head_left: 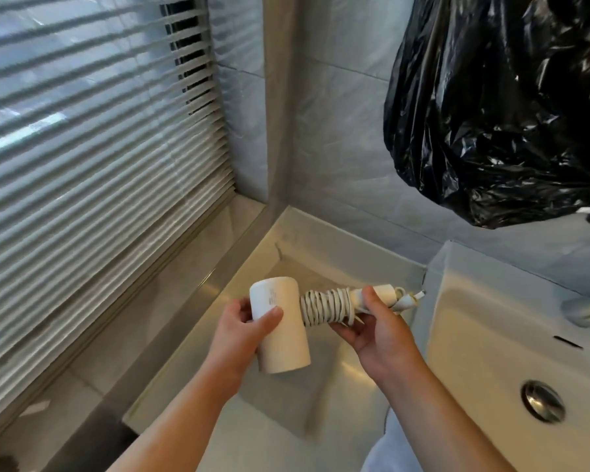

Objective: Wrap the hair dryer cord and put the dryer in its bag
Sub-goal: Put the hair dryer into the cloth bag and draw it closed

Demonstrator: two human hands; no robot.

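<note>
I hold a white hair dryer (281, 330) over the counter. My left hand (247, 323) grips its round barrel. The white cord (324, 306) is coiled in many turns around the handle, which points right. My right hand (372, 327) clasps the handle's end, thumb on top, and the white plug (411, 298) sticks out past my fingers. A flat grey bag (286, 396) lies on the counter beneath the dryer.
A pale counter (321, 243) runs to a window sill with slatted blinds (92, 158) on the left. A white sink (511, 335) with a metal drain (542, 400) is on the right. A black plastic sack (501, 107) hangs at the upper right.
</note>
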